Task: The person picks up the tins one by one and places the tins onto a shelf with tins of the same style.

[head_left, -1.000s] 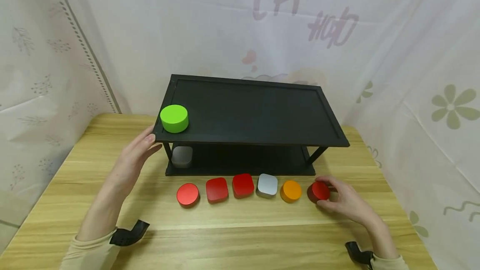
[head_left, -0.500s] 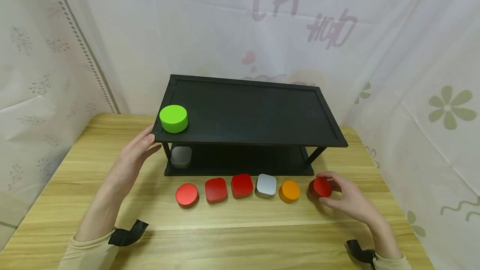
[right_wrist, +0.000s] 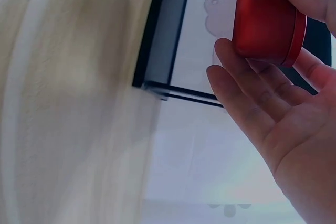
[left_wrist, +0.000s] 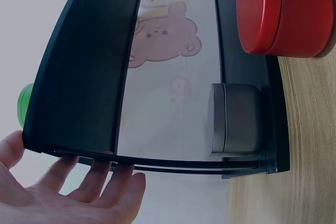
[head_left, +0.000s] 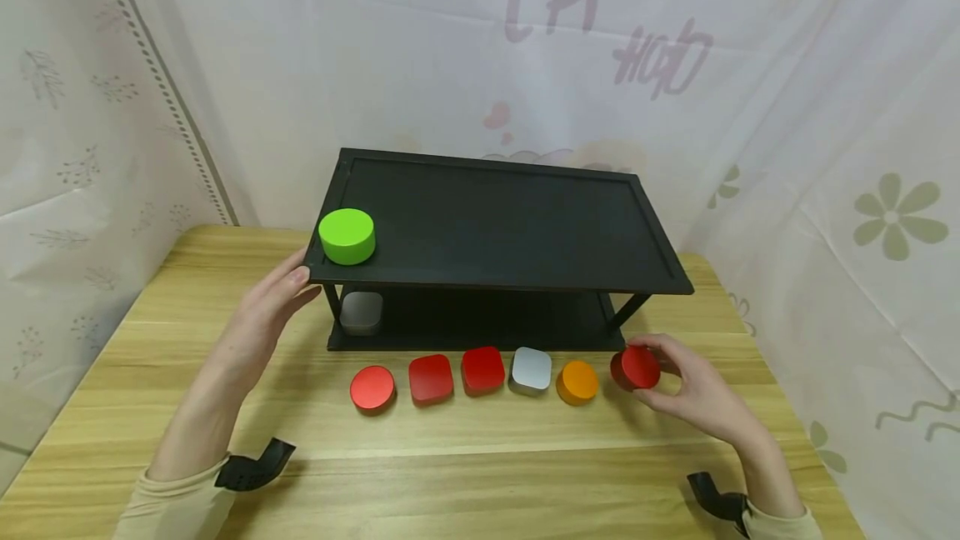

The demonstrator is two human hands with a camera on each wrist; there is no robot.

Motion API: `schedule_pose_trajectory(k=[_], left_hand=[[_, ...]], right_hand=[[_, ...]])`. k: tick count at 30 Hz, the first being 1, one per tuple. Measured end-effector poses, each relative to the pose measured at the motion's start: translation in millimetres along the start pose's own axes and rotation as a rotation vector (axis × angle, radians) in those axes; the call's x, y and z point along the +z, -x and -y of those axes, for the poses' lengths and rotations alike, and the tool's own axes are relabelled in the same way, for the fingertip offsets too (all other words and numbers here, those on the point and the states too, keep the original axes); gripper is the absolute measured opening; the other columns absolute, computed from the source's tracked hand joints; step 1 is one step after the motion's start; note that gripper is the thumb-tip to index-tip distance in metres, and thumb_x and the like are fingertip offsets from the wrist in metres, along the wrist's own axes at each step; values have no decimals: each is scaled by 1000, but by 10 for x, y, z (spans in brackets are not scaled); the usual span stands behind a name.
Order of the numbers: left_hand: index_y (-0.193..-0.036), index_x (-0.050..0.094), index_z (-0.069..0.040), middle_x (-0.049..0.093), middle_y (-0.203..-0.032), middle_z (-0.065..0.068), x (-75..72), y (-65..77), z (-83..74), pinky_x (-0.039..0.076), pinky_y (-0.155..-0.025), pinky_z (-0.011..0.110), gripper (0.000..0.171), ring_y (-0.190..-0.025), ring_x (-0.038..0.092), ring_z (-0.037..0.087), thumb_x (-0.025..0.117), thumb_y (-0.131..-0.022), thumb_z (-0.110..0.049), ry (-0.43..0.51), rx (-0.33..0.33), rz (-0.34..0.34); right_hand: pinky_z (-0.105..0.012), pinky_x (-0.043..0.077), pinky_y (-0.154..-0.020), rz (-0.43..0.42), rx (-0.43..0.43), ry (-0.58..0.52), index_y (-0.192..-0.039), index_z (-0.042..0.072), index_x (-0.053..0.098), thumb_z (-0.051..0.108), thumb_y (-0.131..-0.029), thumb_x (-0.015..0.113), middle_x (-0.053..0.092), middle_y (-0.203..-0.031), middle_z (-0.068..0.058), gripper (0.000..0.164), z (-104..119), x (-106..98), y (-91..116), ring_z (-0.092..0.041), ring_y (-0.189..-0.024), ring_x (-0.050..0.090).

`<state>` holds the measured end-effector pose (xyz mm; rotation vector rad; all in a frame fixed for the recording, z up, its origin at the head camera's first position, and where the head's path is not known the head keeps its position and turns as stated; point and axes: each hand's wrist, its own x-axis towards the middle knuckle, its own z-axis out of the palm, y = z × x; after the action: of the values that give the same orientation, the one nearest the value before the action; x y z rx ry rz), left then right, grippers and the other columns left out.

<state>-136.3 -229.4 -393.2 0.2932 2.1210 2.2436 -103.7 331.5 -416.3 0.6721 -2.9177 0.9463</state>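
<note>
My right hand (head_left: 693,390) holds a small red lidded tin (head_left: 637,367) between thumb and fingers, near the front right foot of the black two-tier shelf (head_left: 495,223). In the right wrist view this tin (right_wrist: 265,22) hangs between thumb and fingertips, while the lower fingers stretch out beneath it. My left hand (head_left: 262,319) touches the shelf's front left corner. The left wrist view has its fingers (left_wrist: 118,184) fairly straight along the side frame, with the thumb at the top board's edge. A green round tin (head_left: 347,237) stands on the top board and a grey square tin (head_left: 362,312) on the lower one.
In a row before the shelf, on the wooden table (head_left: 450,473), stand a red round tin (head_left: 372,390), two red square tins (head_left: 431,379), a silver square tin (head_left: 531,371) and an orange round tin (head_left: 577,382). A printed white curtain (head_left: 420,48) hangs behind.
The red tin in my right hand has risen slightly and tilted, moving a little toward the shelf. My left hand stays at the shelf corner.
</note>
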Motion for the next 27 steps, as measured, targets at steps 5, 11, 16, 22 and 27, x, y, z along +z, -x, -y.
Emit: schedule_pose_trajectory(k=[5,11,16,22,27], left_hand=[[-160,38,-12,48,-154,-13,2,1,0,44,-107,8,52,-136,46,-8,45,-111,-29,23,23,-3],[-159,39,-13,49,-152,-14,7,0,-3,45,-107,8,51,-136,46,-7,45,-111,-29,27,26,1],[-159,40,-13,50,-152,-14,8,-9,-7,46,-107,10,51,-135,48,-6,45,-111,-29,36,26,9],[-160,38,-12,48,-154,-13,6,-14,-10,46,-108,10,51,-135,48,-7,45,-111,-29,43,26,19],[-160,37,-11,47,-155,-11,3,-13,-8,47,-108,10,52,-135,49,-7,44,-111,-28,58,26,23]], right_hand=[[-9,56,-96,-2,-11,-10,-137,25,57,11,-80,89,67,-126,6,66,85,-27,-11,-2,-104,65],[-9,57,-96,-8,-26,-15,-137,25,58,7,-79,89,67,-125,7,68,185,-51,-10,-2,-105,65],[-7,55,-97,-15,-48,-44,-137,25,58,10,-80,89,66,-126,5,66,233,-64,-15,-2,-107,63],[-4,53,-97,-53,-107,-86,-136,17,60,4,-78,89,66,-127,2,67,270,-73,-37,-1,-109,62],[-6,54,-97,-57,-117,-79,-136,11,60,3,-77,90,65,-128,6,67,290,-89,-50,-1,-110,62]])
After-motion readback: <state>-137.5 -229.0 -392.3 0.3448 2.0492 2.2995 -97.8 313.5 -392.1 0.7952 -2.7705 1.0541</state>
